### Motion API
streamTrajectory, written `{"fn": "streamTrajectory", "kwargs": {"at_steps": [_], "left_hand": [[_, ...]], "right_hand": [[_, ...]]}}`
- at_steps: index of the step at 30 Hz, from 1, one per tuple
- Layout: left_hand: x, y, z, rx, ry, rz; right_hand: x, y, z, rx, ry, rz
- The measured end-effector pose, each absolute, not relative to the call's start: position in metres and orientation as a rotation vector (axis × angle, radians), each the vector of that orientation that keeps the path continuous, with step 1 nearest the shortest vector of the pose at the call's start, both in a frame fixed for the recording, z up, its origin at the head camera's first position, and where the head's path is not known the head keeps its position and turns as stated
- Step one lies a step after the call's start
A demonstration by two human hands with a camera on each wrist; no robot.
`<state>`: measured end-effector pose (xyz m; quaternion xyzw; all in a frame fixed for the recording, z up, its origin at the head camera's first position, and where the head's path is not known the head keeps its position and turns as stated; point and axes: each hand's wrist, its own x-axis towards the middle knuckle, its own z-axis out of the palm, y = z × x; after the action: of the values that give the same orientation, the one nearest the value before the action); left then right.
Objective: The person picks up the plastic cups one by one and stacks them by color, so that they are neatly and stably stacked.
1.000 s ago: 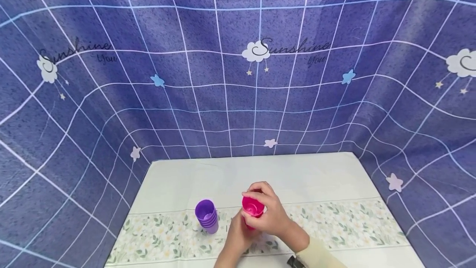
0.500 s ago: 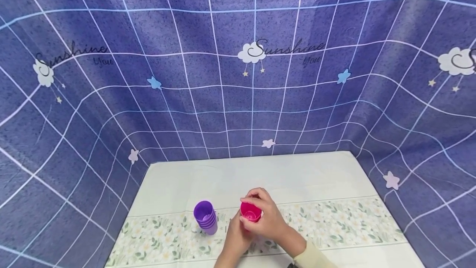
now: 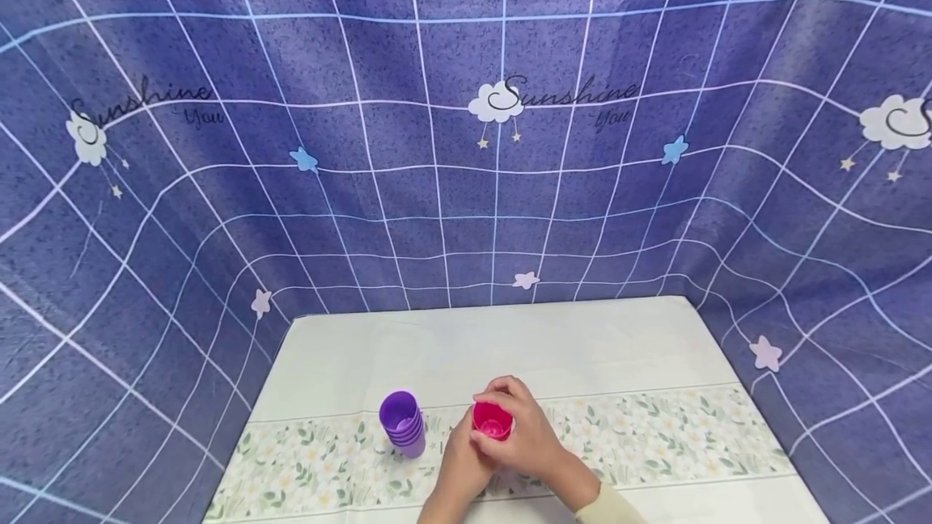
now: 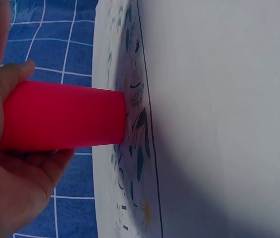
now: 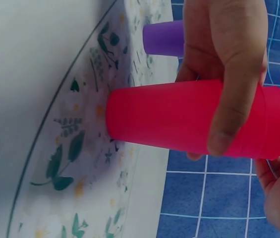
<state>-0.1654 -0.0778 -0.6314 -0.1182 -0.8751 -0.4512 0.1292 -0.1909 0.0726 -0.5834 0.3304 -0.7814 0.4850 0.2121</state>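
In the head view, a pink plastic cup (image 3: 493, 422) faces mouth up between my hands. The right wrist view shows a long pink cup body (image 5: 164, 116) with a seam near its wide end, as if one cup sits inside another. My left hand (image 3: 463, 463) wraps round the lower part, its thumb along the side. My right hand (image 3: 530, 437) grips the upper part near the rim, fingers on the far side and thumb on the near side. The narrow base stands at or just over the floral cloth. To the left stands a nested stack of purple cups (image 3: 402, 425).
A white table (image 3: 604, 346) with a floral strip (image 3: 655, 443) lies under the hands. Blue-purple grid-patterned curtains (image 3: 466, 209) enclose it at the back and both sides. The purple stack is close to my left hand.
The right hand and the upper pink cup have lowered slightly toward the table. The left hand keeps its grip. The purple stack stays put; the head view shifts a little.
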Motion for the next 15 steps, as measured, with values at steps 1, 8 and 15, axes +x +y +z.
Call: {"fn": "streamTrajectory", "kwargs": {"at_steps": [1, 8, 15], "left_hand": [[-0.165, -0.078, -0.631, -0.336, -2.551, -1.317], [-0.163, -0.083, -0.632, -0.322, -2.66, -1.312], [-0.149, -0.091, -0.631, -0.292, -2.724, -1.381]], "right_hand": [[-0.191, 0.073, -0.585, 0.911, -2.185, 1.349], [-0.188, 0.073, -0.591, 0.875, -2.29, 1.388], [-0.18, 0.079, -0.584, 0.848, -2.291, 1.36]]}}
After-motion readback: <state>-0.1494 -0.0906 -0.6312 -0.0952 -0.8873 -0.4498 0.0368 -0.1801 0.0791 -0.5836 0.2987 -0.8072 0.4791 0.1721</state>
